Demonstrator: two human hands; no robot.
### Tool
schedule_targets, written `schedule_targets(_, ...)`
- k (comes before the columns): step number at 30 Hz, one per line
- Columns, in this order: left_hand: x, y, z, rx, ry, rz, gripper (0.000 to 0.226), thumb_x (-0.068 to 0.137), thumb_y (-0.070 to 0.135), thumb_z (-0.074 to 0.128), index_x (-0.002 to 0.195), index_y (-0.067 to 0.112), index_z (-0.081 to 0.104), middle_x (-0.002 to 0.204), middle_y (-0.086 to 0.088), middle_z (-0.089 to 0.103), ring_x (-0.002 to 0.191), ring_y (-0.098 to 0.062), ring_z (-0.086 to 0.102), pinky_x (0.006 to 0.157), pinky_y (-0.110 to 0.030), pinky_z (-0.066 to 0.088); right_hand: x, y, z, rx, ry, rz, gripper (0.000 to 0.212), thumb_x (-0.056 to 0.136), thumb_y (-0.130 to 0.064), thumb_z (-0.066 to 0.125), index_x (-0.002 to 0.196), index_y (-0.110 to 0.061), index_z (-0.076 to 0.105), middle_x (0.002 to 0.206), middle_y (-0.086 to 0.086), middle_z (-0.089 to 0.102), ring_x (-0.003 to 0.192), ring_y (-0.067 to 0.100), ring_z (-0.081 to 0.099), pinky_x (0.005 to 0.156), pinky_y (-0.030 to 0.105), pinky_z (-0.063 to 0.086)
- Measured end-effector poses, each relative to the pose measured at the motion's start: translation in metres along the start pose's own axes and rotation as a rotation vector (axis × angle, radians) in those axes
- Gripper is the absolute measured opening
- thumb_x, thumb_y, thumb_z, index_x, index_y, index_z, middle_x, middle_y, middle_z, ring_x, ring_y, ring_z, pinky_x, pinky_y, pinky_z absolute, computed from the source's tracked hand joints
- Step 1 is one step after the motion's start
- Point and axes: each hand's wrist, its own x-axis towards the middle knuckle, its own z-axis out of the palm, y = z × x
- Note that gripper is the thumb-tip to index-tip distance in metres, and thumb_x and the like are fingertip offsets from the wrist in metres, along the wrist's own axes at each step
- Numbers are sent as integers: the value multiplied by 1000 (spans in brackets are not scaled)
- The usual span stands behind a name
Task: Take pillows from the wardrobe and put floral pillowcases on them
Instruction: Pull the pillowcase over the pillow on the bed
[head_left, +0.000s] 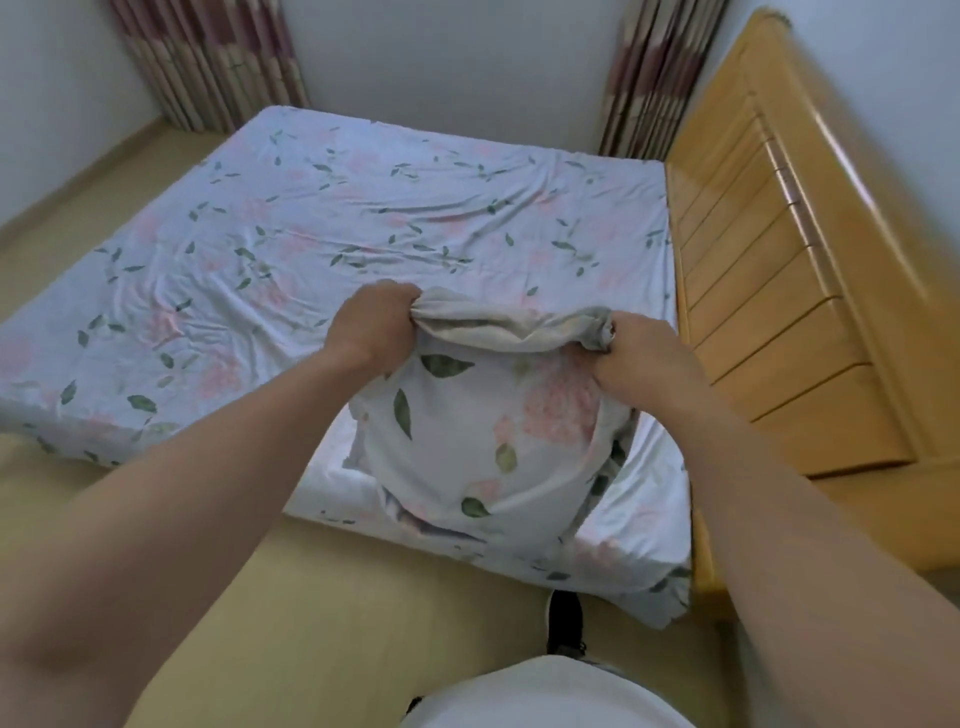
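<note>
The bed (363, 218) was the biggest thing, and it wore a wrinkled white sheet with pink flowers and green leaves. A yellow wooden headboard (779, 291) stood right against the bed's right side. Striped curtains (208, 62) hung past the bed's far edge, and one more curtain (654, 67) hung by the bed's far right corner. A pale yellow floor (337, 597) ran along the bed's left side and near side. The floral pillowcase (483, 431) stood up on the bed's near right corner, just beside the headboard end. It was round and puffy and had the same flowers and leaves as the bed's sheet. Its top was a bunched greyish edge (498, 325), and it was too hard to tell if that was the pillow or the inside of the case. The left hand (371, 325) was above the bed at the top left of that edge, its grip curled tight around the cloth. The right hand (644, 353) had its grip curled tight around the top right of it, on the headboard side of the bed. A black shoe (565, 621) was on the floor, just beside the bed's near corner.
</note>
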Motion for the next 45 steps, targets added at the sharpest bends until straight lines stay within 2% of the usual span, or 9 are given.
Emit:
schedule_targets(5, 55, 56, -1, -40, 78, 71, 29, 78, -4, 45, 65, 22, 42, 84, -7, 58, 78, -31, 55, 64, -35, 39, 33, 39, -30, -82, 234, 46, 19, 93, -36, 53, 100, -19, 54, 92, 4, 59, 79, 30, 56, 64, 39, 50)
schedule_targets(13, 141, 130, 24, -74, 85, 58, 19, 78, -4, 40, 77, 11, 52, 81, -8, 59, 78, -31, 56, 64, -35, 40, 113, 115, -81, 191, 266, 194, 25, 95, -32, 47, 116, -18, 50, 114, 15, 54, 91, 36, 57, 77, 48, 55)
schedule_targets(19, 187, 173, 35, -243, 170, -108, 19, 82, 1, 39, 82, 13, 54, 83, -5, 59, 79, -28, 53, 65, -33, 37, 146, 154, -85, 754, 35, 556, 103, 76, -65, 59, 151, -40, -7, 148, 8, 41, 123, 40, 52, 88, 61, 54)
schedule_targets(21, 200, 185, 35, -318, 197, -181, 20, 87, 1, 37, 82, 14, 52, 84, -4, 57, 80, -27, 51, 68, -33, 37, 142, 156, -72, 769, -123, 599, 111, 84, -71, 54, 155, -28, -21, 155, 5, 37, 131, 36, 48, 94, 58, 51)
schedule_targets(27, 236, 203, 45, -502, 151, -312, 25, 89, 4, 34, 94, 8, 58, 102, -15, 65, 94, -35, 59, 77, -40, 46, 132, 150, -25, 722, -318, 617, 88, 94, -68, 39, 160, -19, 8, 166, 1, 16, 146, 33, 30, 108, 54, 43)
schedule_targets(35, 248, 198, 46, -732, 34, -294, 29, 96, 13, 40, 111, 8, 64, 105, -10, 68, 103, -34, 64, 83, -40, 53, 134, 139, -25, 683, -172, 596, 72, 99, -60, 38, 157, -22, 22, 160, 2, 29, 136, 30, 41, 102, 50, 48)
schedule_targets(39, 246, 200, 43, -633, 3, -61, 25, 93, 17, 43, 101, 10, 67, 97, -5, 70, 90, -27, 64, 78, -38, 53, 138, 134, -34, 777, -85, 621, 70, 98, -60, 40, 156, -22, 27, 154, 5, 38, 130, 30, 48, 101, 51, 50)
schedule_targets(42, 242, 207, 39, -532, -64, 185, 17, 95, 12, 46, 90, 17, 62, 82, 8, 63, 76, -11, 58, 65, -21, 44, 140, 131, -45, 943, -33, 683, 74, 94, -66, 43, 153, -24, 32, 135, 6, 52, 116, 28, 59, 96, 51, 55)
schedule_targets(45, 245, 206, 37, -509, -166, 329, 15, 93, 10, 53, 98, 20, 64, 85, 9, 65, 83, -15, 60, 69, -15, 44, 146, 132, -57, 1266, 49, 779, 84, 85, -73, 53, 151, -23, 36, 127, 11, 55, 105, 34, 66, 86, 52, 59)
